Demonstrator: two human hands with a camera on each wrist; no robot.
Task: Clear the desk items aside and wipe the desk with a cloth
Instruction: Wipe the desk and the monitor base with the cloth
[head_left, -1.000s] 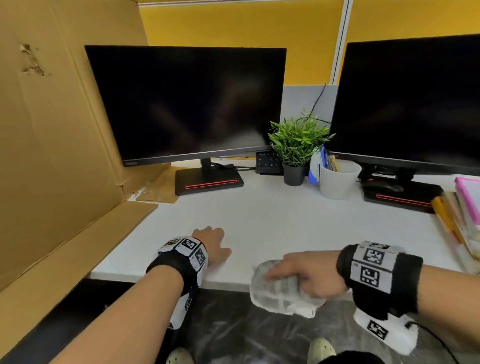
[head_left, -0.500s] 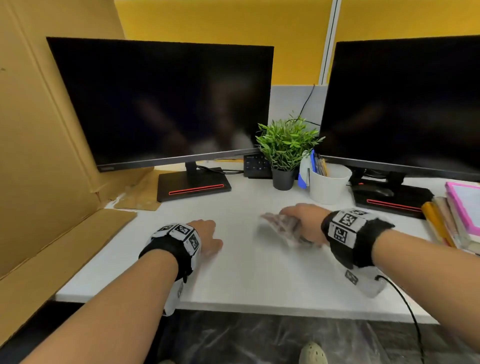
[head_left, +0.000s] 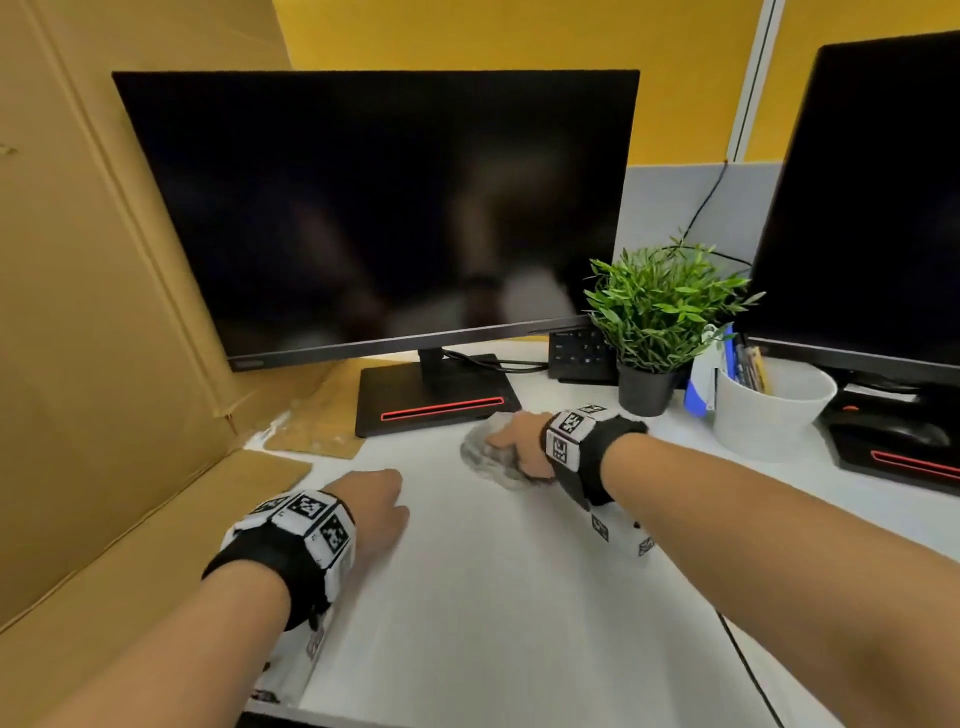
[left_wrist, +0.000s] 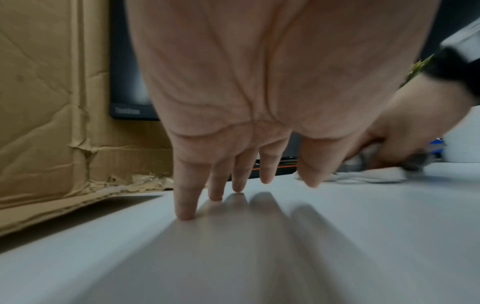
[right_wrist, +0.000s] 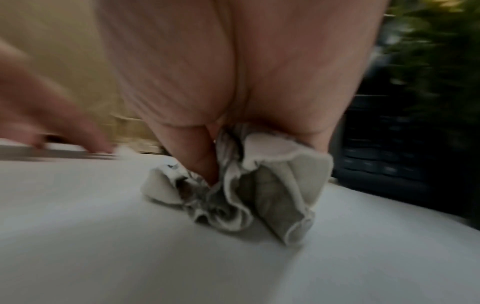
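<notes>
My right hand (head_left: 511, 441) grips a crumpled grey-white cloth (head_left: 485, 457) and presses it onto the white desk (head_left: 519, 597), just in front of the left monitor's base (head_left: 436, 397). In the right wrist view the cloth (right_wrist: 249, 185) bunches under my curled fingers, blurred by motion. Nearer the front left, my left hand (head_left: 374, 501) rests on the desk. In the left wrist view its fingertips (left_wrist: 185, 214) touch the surface with the fingers straight and spread, holding nothing.
Two dark monitors (head_left: 384, 208) stand at the back. Between them are a potted plant (head_left: 657, 312), a white cup of pens (head_left: 769, 410) and a dark keypad (head_left: 579, 356). A mouse (head_left: 888, 431) lies on the right monitor's base. Cardboard (head_left: 93, 312) lines the left side.
My right hand has carried the cloth from the desk's front edge across the surface toward the back, up to the left monitor's base. The left hand stays resting on the desk.
</notes>
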